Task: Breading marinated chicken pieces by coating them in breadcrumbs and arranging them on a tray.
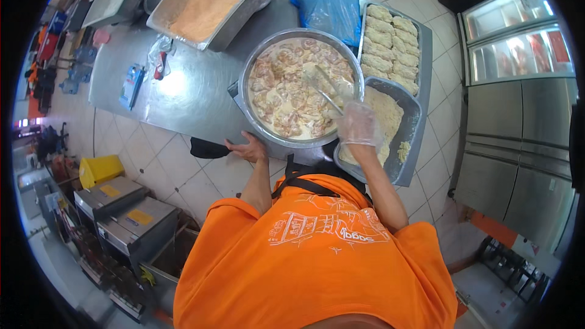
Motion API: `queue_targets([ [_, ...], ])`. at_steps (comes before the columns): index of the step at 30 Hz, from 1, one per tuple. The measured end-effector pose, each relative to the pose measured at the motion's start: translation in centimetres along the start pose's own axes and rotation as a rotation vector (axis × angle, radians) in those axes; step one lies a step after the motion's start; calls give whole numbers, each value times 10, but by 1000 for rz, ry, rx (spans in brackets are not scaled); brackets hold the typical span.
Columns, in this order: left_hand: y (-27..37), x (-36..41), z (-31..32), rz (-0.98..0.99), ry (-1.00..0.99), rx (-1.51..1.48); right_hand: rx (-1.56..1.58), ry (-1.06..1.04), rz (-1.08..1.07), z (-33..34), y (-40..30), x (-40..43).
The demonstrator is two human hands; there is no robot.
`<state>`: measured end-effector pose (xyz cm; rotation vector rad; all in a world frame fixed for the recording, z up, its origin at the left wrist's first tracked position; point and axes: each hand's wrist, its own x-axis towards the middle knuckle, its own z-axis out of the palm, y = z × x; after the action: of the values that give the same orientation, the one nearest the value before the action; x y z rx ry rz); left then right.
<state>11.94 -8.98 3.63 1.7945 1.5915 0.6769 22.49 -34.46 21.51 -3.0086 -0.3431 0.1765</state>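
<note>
My right hand [360, 124], in a clear plastic glove, grips a pair of metal tongs [330, 99] whose tips reach into a large round metal bowl [245, 114]. Raw meat pieces in a creamy liquid [285, 87] fill the bowl. Bare and with its fingers apart, my left hand [247, 147] is at the table's near edge, left of the bowl's lower rim; whether it touches the edge I cannot tell. Beneath my right hand, a grey plastic tub [411, 123] holds pale breading [381, 114]. Behind the tub, a metal tray [362, 32] carries rows of breaded pieces [378, 39].
A blue plastic bag [330, 13] lies behind the bowl. A deep metal pan of orange powder [205, 0] stands at the back left of the steel table [196, 87], with a blue box [132, 87] farther left. Steel refrigerators [493, 109] stand at right; a yellow bin [98, 170] is at left.
</note>
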Motion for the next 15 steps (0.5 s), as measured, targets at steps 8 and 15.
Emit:
queue_targets([
  [8, 9, 1, -3, 0, 9, -27, 40, -136, -291, -100, -4, -34],
  [15, 0, 3, 2, -7, 3, 4, 95, -91, -423, -62, -23, -28],
])
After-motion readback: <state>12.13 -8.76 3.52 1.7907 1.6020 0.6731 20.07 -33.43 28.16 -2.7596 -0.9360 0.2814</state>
